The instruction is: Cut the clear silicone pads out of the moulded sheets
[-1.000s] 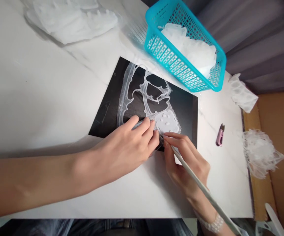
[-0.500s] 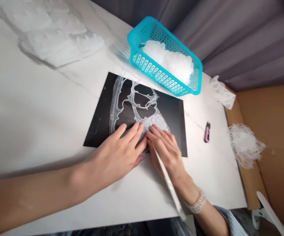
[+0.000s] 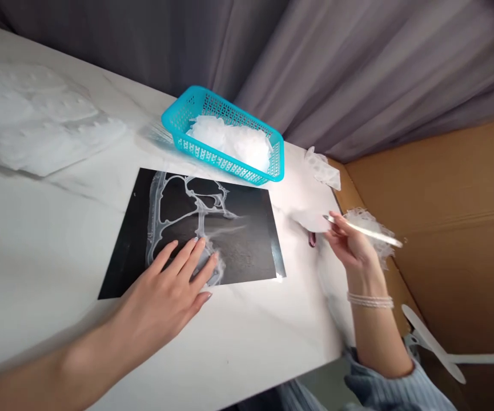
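My left hand (image 3: 165, 285) lies open on a black sheet (image 3: 238, 251), apparently pinning it to the tabletop (image 3: 272, 342); my right hand (image 3: 353, 245) pinches a slim white stick (image 3: 366, 231) aloft.

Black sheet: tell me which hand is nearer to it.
Left. The left hand lies on the black sheet, fingers spread; the right hand, holding a slender white stick, is beyond the sheet's right edge.
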The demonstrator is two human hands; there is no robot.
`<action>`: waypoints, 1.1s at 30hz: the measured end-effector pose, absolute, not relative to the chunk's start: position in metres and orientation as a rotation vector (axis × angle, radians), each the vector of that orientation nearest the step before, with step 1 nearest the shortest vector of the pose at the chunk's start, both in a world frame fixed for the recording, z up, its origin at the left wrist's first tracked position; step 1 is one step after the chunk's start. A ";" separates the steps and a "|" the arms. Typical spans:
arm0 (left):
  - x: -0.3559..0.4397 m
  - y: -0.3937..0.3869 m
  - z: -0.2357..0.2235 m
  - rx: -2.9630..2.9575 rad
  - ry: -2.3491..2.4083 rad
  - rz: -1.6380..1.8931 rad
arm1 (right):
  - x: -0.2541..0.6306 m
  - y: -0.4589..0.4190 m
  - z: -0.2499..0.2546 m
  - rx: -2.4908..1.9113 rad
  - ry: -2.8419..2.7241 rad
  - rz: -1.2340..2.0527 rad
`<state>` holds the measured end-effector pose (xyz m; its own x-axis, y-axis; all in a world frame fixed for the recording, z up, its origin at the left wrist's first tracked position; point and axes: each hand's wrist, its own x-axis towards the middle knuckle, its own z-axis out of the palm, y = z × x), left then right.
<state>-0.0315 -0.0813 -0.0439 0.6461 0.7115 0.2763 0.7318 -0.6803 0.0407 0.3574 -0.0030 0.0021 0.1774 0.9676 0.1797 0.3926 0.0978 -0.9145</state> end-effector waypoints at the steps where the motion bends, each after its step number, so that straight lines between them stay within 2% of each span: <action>1: -0.032 -0.081 -0.043 -2.784 -1.227 -0.417 | 0.379 -0.004 0.008 -1.453 -1.359 0.732; 3: -0.032 -0.081 -0.041 -2.792 -1.243 -0.420 | 0.405 -0.015 0.016 -1.438 -1.321 0.745; 6: -0.032 -0.080 -0.040 -2.823 -1.268 -0.441 | 0.400 -0.037 0.023 -1.440 -1.281 0.785; 12: -0.023 -0.067 -0.020 -3.002 -1.319 -0.737 | 0.291 -0.050 0.036 -1.276 -1.040 1.194; 15: -0.023 -0.053 0.009 -3.208 -1.621 -0.928 | 0.242 -0.048 0.050 -1.217 -1.078 1.293; 18: -0.030 -0.040 0.036 -3.374 -2.033 -1.393 | 0.216 -0.048 0.060 -1.193 -1.200 1.299; 21: -0.038 -0.036 0.050 -3.549 -2.100 -1.932 | 0.206 -0.049 0.062 -1.187 -1.396 1.152; 23: -0.040 -0.037 0.052 -3.554 -2.186 -2.105 | 0.202 -0.050 0.062 -1.202 -1.511 1.044; 26: -0.040 -0.040 0.051 -3.475 -2.312 -2.178 | 0.200 -0.054 0.064 -1.214 -1.615 0.969; 33: -0.039 -0.042 0.051 -3.505 -2.200 -2.165 | 0.201 -0.057 0.067 -1.189 -1.584 1.012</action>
